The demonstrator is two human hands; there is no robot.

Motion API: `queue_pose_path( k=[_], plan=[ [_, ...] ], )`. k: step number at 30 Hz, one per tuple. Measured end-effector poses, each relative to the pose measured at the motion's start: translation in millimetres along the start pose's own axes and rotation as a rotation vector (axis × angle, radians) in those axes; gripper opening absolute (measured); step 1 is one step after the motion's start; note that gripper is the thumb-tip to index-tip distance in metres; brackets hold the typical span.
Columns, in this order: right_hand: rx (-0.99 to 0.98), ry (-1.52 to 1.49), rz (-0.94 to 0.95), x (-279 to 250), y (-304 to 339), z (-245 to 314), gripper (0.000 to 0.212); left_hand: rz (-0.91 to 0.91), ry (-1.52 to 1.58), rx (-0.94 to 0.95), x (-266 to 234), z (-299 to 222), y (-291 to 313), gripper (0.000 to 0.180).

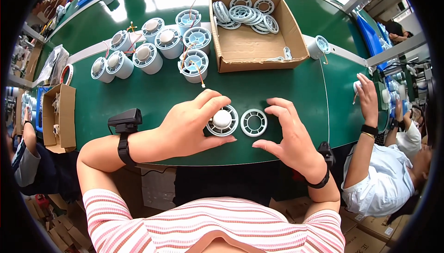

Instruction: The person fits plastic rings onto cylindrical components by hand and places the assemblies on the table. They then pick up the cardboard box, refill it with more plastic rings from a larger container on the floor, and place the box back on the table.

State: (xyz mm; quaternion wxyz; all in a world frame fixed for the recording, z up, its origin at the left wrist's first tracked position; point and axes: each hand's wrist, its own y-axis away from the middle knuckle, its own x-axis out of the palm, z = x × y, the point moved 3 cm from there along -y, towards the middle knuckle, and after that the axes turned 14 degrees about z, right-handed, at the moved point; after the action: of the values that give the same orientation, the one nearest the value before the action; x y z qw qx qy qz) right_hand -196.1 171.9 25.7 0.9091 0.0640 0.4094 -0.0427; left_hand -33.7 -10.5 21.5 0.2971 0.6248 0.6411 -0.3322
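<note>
My left hand (pixel 195 122) is closed round a light-blue cylindrical housing (pixel 233 124), thumb at its near side and fingers at its far side. A slotted ring tops this housing, with a white domed cap (pixel 222 118) in the middle. Just right of it, a loose pale-blue slotted ring (pixel 254 133) lies flat on the green table. My right hand (pixel 287 135) is open beside that ring, thumb and fingers apart, apparently not touching it. What lies under my left palm is hidden.
An open cardboard box (pixel 263 59) holding several loose rings stands beyond my hands. Left of it are several similar capped housings (pixel 147 59) and open-topped housings with wires (pixel 193 66). A single housing (pixel 319 47) stands right of the box. A co-worker's hand (pixel 367 98) is at the right.
</note>
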Motion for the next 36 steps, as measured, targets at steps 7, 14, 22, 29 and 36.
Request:
queue_pose_path(
  k=[7,14,22,29,36],
  plan=[
    [-0.118,0.101,-0.073,17.4,-2.0,0.7,0.083,0.172,0.564,-0.212,2.8,3.7,2.1,0.066],
    [0.1,0.022,-0.268,30.4,-5.3,0.3,0.082,0.204,0.731,-0.235,5.6,4.4,4.2,0.067],
    [0.151,0.093,-0.307,25.9,-0.9,-0.2,0.077,0.23,0.74,-0.246,4.7,0.2,8.2,0.069],
    [0.038,-0.128,-0.285,9.7,-2.5,14.8,0.071,0.248,0.94,-0.254,16.4,0.6,3.2,0.068],
    [-0.283,-0.259,-0.087,16.9,-24.5,48.2,0.071,0.229,1.162,-0.146,29.3,6.3,3.1,0.068]
  ],
)
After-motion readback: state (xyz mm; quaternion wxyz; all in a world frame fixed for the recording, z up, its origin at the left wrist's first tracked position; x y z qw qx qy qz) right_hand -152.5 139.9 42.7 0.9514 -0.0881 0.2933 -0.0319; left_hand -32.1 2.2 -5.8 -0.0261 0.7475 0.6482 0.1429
